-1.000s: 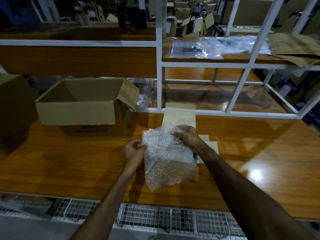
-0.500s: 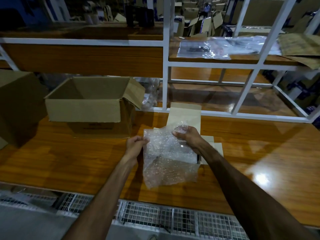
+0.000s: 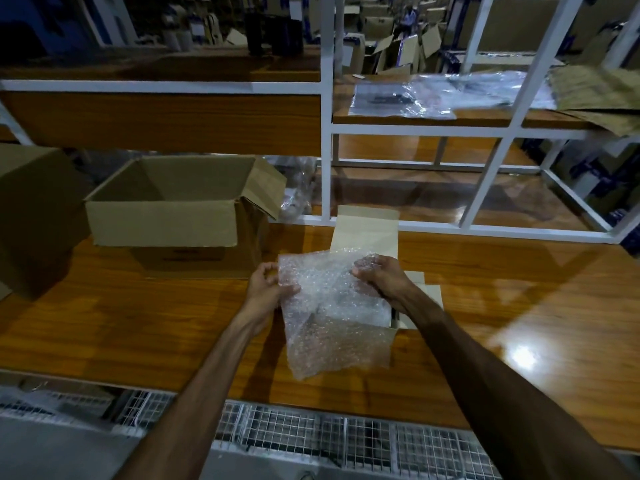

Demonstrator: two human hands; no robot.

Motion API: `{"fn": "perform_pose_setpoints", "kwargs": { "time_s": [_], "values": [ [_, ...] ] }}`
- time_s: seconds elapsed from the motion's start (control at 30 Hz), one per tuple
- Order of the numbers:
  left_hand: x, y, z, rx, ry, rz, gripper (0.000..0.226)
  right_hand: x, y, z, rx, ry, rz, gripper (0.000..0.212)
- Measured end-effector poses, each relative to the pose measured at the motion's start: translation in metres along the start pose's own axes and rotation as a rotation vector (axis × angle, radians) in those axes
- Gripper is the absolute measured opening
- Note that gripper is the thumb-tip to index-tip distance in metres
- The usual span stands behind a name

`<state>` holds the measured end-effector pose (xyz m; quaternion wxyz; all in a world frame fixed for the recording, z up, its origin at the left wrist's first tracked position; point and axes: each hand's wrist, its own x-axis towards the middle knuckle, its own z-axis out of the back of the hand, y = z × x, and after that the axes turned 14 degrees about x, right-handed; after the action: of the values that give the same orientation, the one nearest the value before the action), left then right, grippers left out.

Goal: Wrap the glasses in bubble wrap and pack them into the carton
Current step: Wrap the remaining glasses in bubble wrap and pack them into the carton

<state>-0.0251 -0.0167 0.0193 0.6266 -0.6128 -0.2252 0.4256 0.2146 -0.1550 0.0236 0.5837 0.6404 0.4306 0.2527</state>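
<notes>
Wooden bench (image 3: 138, 323), worn varnish, glare patch at right. Large open carton (image 3: 173, 209) stands at back left, flaps up; what I can see of the inside looks empty, but the floor is hidden by the near wall. A small pale box (image 3: 367, 233) sits centre, lid flap raised, mostly hidden behind the work.

Sheet of bubble wrap (image 3: 332, 313) is held upright over the small box, lower half hanging toward the bench edge. Left hand (image 3: 268, 289) pinches the sheet's left edge, fingers curled. Right hand (image 3: 384, 277) grips the top right corner, fingers closed on the film. Something dark shows through the wrap mid-sheet; cannot tell whether it is the glasses or the box interior.

Judgement: step in hand is opening or spreading the sheet ahead of wrapping. To do it well: keep both edges taut and level so the film does not fold on itself, lay it flat on open bench, centre the glasses before the first fold.
</notes>
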Motion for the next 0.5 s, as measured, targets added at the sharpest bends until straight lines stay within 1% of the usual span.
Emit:
{"fn": "perform_pose_setpoints", "kwargs": {
  "time_s": [0.07, 0.1, 0.17, 0.23, 0.3, 0.4, 0.5],
  "values": [
    [-0.003, 0.003, 0.0, -0.001, 0.048, 0.035, 0.065, 0.0, -0.002, 0.003, 0.064, -0.079, -0.026, 0.019],
    [-0.006, 0.006, -0.002, 0.007, 0.067, 0.044, 0.061, 0.0, -0.002, 0.004, 0.097, -0.107, -0.044, 0.023],
    [-0.01, 0.014, -0.006, 0.056, 0.089, 0.053, 0.044, -0.003, -0.002, 0.004, 0.125, -0.12, -0.074, 0.024],
    [-0.012, 0.021, -0.011, 0.129, 0.025, 0.041, 0.026, -0.005, -0.003, 0.006, 0.157, -0.123, -0.086, 0.021],
    [-0.009, 0.026, -0.015, 0.16, -0.081, 0.004, 0.017, -0.007, -0.003, 0.007, 0.235, -0.126, -0.123, 0.021],
    [-0.007, 0.022, -0.019, 0.19, -0.199, -0.044, 0.017, -0.011, -0.004, 0.007, 0.235, -0.121, -0.188, 0.026],
    [-0.007, 0.019, -0.021, 0.21, -0.236, -0.105, 0.02, -0.015, -0.005, 0.012, 0.167, -0.009, -0.183, 0.027]
  ]
}}
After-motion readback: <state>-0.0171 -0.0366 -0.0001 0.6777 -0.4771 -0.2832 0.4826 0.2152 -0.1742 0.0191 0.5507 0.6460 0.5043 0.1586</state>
